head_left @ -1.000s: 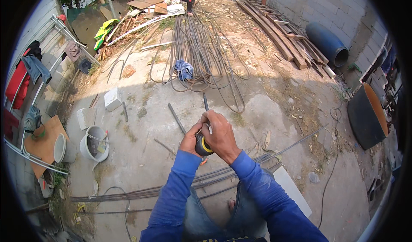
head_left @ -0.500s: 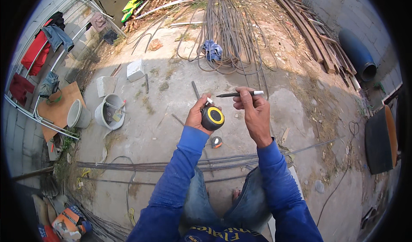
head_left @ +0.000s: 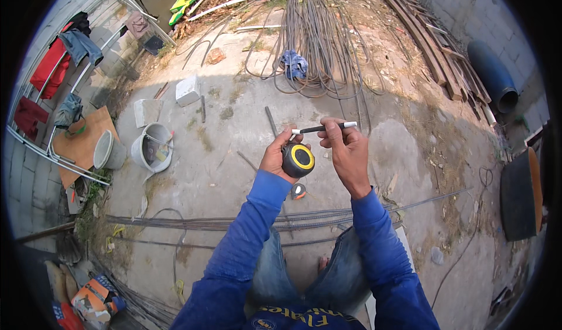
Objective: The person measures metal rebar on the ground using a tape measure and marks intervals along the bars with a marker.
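Note:
My left hand [head_left: 274, 155] is closed around a black tape measure [head_left: 289, 167] with a yellow ring on its face. Between that hand's thumb and fingertips sits a small white pen cap [head_left: 295, 131]. A black marker [head_left: 312, 129] with a white rear end is pinched in my right hand [head_left: 351, 157], pointing left. Its tip meets the cap; how far it is inside, I cannot tell. On the concrete below my hands lies a small black, white and orange object [head_left: 298, 191], perhaps another tape measure.
Steel rods [head_left: 199, 223] lie crosswise before my knees. A large bundle of bent rods [head_left: 319, 43] with a blue cloth [head_left: 294, 65] is ahead. Left are buckets [head_left: 137, 154], white blocks [head_left: 188, 90] and a clothes rack [head_left: 55, 163]; right, planks [head_left: 418, 40] and a blue pipe [head_left: 492, 75].
The marker's tip, apart from the white cap before, now meets it. My left hand has shifted slightly right and up with the tape measure, closing the gap between the hands.

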Tool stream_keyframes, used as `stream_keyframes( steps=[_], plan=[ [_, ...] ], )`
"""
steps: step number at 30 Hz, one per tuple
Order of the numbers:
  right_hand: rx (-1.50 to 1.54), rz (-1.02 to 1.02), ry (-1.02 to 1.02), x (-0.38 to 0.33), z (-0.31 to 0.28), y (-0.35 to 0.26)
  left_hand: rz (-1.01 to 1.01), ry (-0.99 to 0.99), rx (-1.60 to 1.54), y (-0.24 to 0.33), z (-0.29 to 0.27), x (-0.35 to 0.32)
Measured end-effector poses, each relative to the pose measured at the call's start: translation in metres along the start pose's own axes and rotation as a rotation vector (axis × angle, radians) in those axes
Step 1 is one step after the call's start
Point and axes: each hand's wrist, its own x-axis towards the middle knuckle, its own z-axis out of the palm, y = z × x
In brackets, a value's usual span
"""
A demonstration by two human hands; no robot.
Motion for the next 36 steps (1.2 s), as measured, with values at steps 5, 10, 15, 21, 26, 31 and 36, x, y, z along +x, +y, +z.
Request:
stream_keyframes(
  steps=[5, 10, 15, 21, 26, 31, 36],
  plan=[
    [0.076, 0.057, 0.060, 0.001, -0.002, 0.003, -0.030, 0.003, 0.032, -0.013, 0.004, -0.003],
    [0.207, 0.166, 0.152, -0.003, 0.012, 0.012, 0.266, 0.061, 0.193, -0.023, 0.005, -0.004],
    [0.308, 0.217, 0.269, -0.014, 0.029, 0.020, 0.359, 0.151, 0.184, -0.036, 0.009, -0.004],
    [0.464, 0.467, 0.178, -0.016, 0.024, 0.031, 0.519, 0.157, 0.287, -0.026, 0.022, -0.010],
    [0.492, 0.459, 0.192, -0.020, 0.039, 0.034, 0.568, 0.124, 0.437, -0.019, 0.007, -0.011],
    [0.554, 0.450, 0.176, -0.010, 0.023, 0.032, 0.495, 0.140, 0.442, -0.025, 0.011, -0.009],
    [0.648, 0.350, 0.367, 0.006, -0.004, 0.018, 0.147, 0.154, 0.125, -0.031, 0.012, -0.003]
  ],
)
